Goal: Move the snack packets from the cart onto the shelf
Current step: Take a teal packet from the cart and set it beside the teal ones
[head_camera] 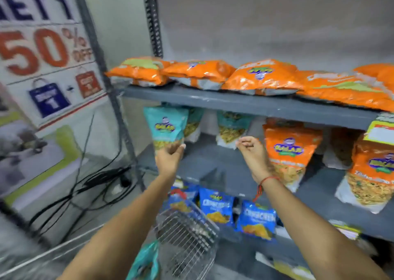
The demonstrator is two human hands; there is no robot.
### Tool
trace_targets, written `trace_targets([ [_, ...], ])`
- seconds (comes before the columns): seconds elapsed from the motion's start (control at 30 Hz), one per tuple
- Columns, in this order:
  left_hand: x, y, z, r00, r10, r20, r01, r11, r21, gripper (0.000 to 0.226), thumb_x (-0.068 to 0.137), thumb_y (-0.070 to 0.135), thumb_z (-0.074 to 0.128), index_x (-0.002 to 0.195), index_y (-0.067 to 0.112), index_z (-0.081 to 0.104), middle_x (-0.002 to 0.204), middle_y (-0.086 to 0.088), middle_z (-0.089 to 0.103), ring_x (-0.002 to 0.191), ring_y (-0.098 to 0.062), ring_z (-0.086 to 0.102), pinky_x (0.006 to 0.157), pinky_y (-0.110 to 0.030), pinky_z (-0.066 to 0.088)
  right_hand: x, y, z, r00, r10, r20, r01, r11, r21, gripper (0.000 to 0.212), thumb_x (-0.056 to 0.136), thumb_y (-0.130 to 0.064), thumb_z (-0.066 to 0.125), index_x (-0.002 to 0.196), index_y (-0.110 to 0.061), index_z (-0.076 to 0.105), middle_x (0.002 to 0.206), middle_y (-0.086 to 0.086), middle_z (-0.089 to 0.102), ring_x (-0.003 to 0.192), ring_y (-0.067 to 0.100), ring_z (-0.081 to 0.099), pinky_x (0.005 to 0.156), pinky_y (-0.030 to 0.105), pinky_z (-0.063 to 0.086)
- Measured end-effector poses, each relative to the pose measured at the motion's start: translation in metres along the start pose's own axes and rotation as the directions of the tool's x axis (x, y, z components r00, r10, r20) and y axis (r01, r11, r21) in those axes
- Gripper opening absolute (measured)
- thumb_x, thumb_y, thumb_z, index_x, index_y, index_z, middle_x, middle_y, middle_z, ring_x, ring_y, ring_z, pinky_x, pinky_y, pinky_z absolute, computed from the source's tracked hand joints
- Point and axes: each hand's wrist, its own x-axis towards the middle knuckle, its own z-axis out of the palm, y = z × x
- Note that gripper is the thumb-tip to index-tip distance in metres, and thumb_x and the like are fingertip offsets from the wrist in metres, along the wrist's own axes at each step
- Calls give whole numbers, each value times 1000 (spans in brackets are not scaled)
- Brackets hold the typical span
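**Operator:** I have the left hand point(169, 157) closed on the bottom edge of a teal packet point(165, 128), holding it upright at the left end of the middle shelf point(213, 164). The right hand point(252, 151) hangs loosely curled and holds nothing; its fingertips are just beside the base of another teal packet point(231, 128), and I cannot tell whether they touch.

**Supervisor:** Procedure for the placement?

**Operator:** In my judgement: lower the packet until its base sits flat on the shelf, push it back toward the far wall in line with its neighbours, label facing near, then release. Use the free right hand to steady the neighbouring packet so it does not tip.

**Supervisor:** Count the stock.

**Operator:** Middle shelf: three teal packets, counting the one in hand and one partly hidden behind it; at least two orange packets point(291, 151) stand to the right, with more partly hidden behind them. Top shelf point(234, 103): five orange packets point(261, 77) lying flat, the rightmost cut by the frame edge. Lower shelf: three blue packets point(216, 207) visible, the leftmost partly hidden by the cart.

**Supervisor:** Remaining load?

**Operator:** The wire cart point(187, 237) sits near, below the hands. One teal packet point(145, 262) shows in it; motion blur prevents a firmer count.
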Motion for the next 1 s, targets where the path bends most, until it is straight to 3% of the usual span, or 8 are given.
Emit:
trace_targets([
  [0.13, -20, -50, -118, 987, -56, -148, 96, 955, 281, 30, 78, 30, 71, 98, 8, 74, 90, -6, 75, 92, -16, 68, 69, -21, 42, -63, 21, 81, 920, 91, 381, -78, 996, -49, 14, 80, -7, 70, 93, -10, 66, 80, 1, 60, 73, 7, 53, 64, 3, 43],
  [0.27, -45, -125, -212, 962, -196, -190, 268, 815, 514, 35, 77, 41, 67, 96, 12, 73, 96, -17, 76, 99, -30, 69, 75, -32, 49, -127, 77, 142, 680, 255, 687, -53, 952, -300, 23, 75, -3, 73, 79, -23, 62, 75, 1, 60, 75, 15, 55, 71, 20, 44],
  [0.37, -72, -185, -250, 900, -393, -188, 385, 519, 763, 25, 74, 33, 55, 87, 13, 64, 99, -24, 70, 98, -40, 65, 77, -40, 52, -160, 124, 176, 494, 419, 762, 80, 851, -519, 18, 72, -12, 76, 82, -18, 64, 70, 2, 57, 63, 12, 53, 64, 21, 45],
  [0.43, -94, -224, -260, 820, -533, -210, 457, 387, 801, 37, 71, 24, 54, 105, 11, 60, 110, -23, 66, 104, -40, 62, 85, -43, 52, -172, 151, 195, 407, 494, 768, 193, 775, -601, 25, 68, -20, 77, 90, -12, 68, 77, 5, 65, 72, 19, 61, 73, 29, 52],
  [0.63, -121, -295, -240, 593, -780, -201, 695, 369, 617, 64, 65, 18, 79, 124, 11, 54, 122, -13, 65, 107, -28, 63, 83, -29, 49, -181, 221, 249, 177, 624, 761, 154, 746, -647, 49, 68, -14, 77, 113, -21, 61, 77, -9, 64, 68, 5, 60, 69, 29, 57],
  [0.73, -119, -317, -225, 555, -787, -268, 808, 433, 401, 51, 67, 10, 79, 115, 4, 62, 118, -14, 68, 103, -26, 65, 74, -26, 48, -188, 245, 267, 140, 651, 746, 117, 738, -665, 61, 72, -15, 74, 129, -18, 52, 123, 5, 62, 108, 21, 60, 99, 33, 49],
  [0.87, -117, -326, -214, 526, -744, -411, 850, 455, 264, 31, 73, 18, 76, 102, 8, 71, 101, -15, 75, 89, -26, 67, 64, -28, 45, -194, 262, 276, 169, 621, 766, 64, 768, -637, 44, 76, 4, 69, 118, -2, 61, 113, 9, 66, 82, 5, 61, 71, 3, 49],
  [1.0, -116, -330, -215, 559, -689, -461, 829, 472, 299, 27, 72, 27, 75, 91, 8, 75, 86, -19, 76, 79, -31, 70, 63, -36, 50, -203, 272, 275, 298, 616, 729, 25, 759, -651, 28, 73, -6, 75, 100, -11, 72, 98, 6, 75, 86, 16, 69, 80, 38, 60],
])
